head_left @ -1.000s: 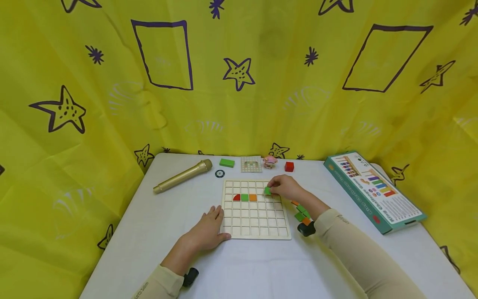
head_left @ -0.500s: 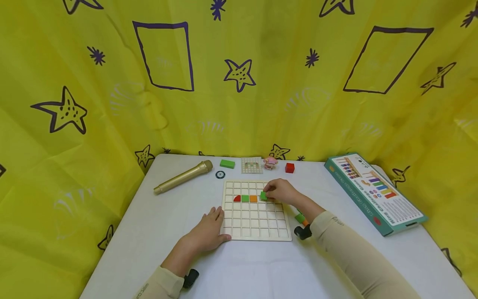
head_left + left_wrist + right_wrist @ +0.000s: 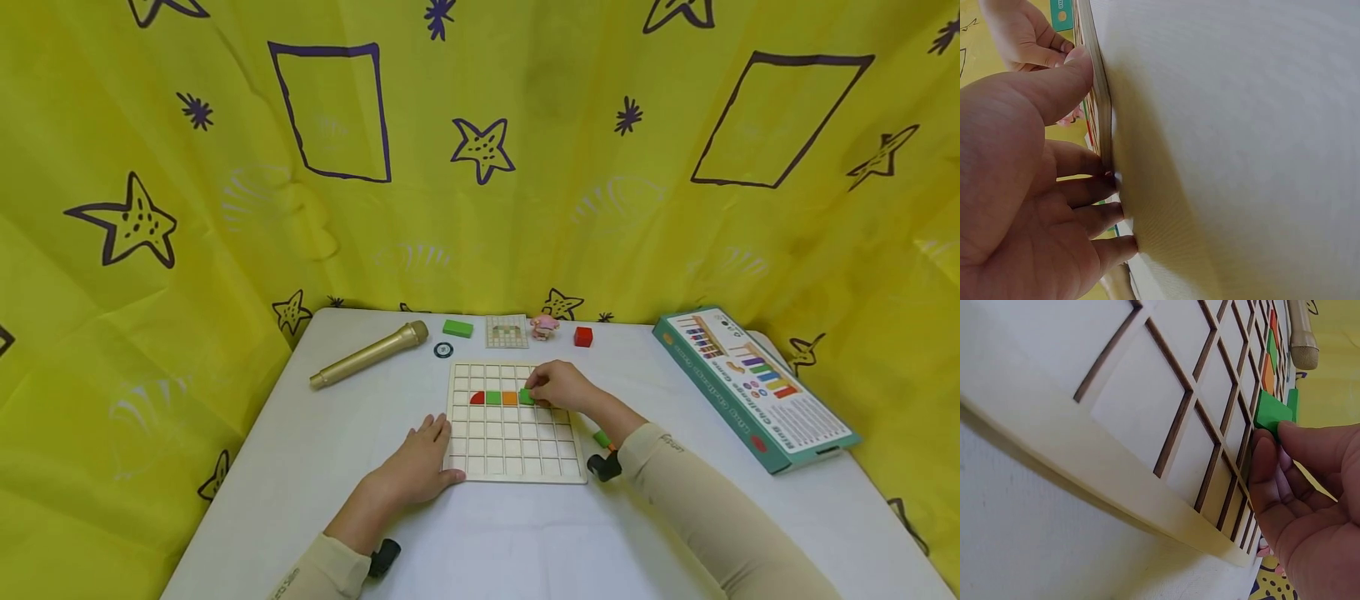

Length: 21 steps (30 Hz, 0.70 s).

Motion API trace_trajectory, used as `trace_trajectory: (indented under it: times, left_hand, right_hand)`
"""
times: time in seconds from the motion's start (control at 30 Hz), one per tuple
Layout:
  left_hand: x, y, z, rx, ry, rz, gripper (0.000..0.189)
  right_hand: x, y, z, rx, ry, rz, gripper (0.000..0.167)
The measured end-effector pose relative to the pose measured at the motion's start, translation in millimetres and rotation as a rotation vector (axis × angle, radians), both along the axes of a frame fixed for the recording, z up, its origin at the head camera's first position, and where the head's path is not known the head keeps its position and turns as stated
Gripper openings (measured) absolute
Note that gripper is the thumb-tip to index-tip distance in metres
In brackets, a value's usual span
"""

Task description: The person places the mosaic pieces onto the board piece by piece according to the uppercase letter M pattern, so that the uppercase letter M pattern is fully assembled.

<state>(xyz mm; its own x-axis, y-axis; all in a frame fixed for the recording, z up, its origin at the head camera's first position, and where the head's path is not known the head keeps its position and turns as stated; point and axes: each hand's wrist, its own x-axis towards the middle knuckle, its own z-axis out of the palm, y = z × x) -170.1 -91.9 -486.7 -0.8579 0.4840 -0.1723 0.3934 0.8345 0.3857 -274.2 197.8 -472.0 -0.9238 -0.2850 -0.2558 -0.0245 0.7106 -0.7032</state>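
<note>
A pale wooden grid board (image 3: 523,478) lies on the white table. Between thumb and fingertips my right hand (image 3: 566,387) pinches a green square tile (image 3: 1271,412), low over a cell in the second row from the top. Directly left of it, in that same row, sit an orange square tile (image 3: 510,399), another green tile (image 3: 492,398) and a red rounded tile (image 3: 477,398). My left hand (image 3: 417,461) rests at the board's left edge, fingers extended along it and thumb at the near corner. Loose green and orange tiles (image 3: 602,438) lie partly hidden under the right wrist.
Behind the board are a gold microphone (image 3: 367,357), a green block (image 3: 457,328), a round chip (image 3: 443,350), a grid card (image 3: 507,332), a pink figurine (image 3: 543,327) and a red cube (image 3: 582,337). A game box (image 3: 753,387) lies at right, before a yellow curtain (image 3: 570,242).
My right hand has carried the green tile left and slightly nearer, from the board's upper right to beside the orange tile. The left hand stays put.
</note>
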Motion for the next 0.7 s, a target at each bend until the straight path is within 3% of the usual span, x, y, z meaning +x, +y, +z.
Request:
trace_trajectory:
  times: [0.7]
  left_hand:
    - [-1.3, 0.6, -1.1, -0.008, -0.001, 0.005, 0.086]
  right_hand:
    - [-1.9, -4.9, -1.7, 0.083, 0.061, 0.038, 0.004]
